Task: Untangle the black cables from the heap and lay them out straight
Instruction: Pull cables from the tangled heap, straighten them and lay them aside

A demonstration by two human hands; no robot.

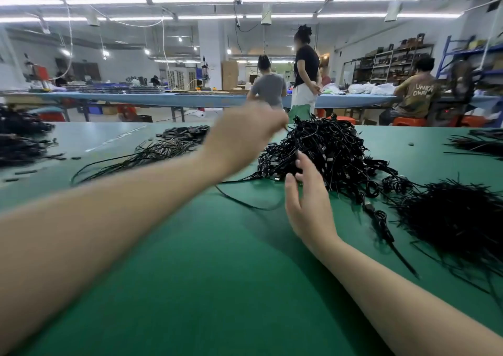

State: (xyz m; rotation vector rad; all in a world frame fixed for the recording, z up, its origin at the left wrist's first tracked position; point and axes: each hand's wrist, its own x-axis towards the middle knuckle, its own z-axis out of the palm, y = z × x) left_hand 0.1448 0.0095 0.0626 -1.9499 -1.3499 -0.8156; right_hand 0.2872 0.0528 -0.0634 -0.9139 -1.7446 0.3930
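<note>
Green matting (pixel 190 247) was spread under the tangled heap (pixel 324 151) at one o'clock. One cable (pixel 245 203) was pinched by the blurred left hand (pixel 245 135); the right hand (pixel 307 200) was held relaxed against the heap.

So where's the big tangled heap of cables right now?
In the head view, the tangled heap sits on the green table, right of centre, between the left hand and right hand.

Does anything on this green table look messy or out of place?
Mainly the heap of black cables: knotted and piled, unlike the straighter cables laid out left. A few small black pieces lie scattered at the table's left edge.
</note>
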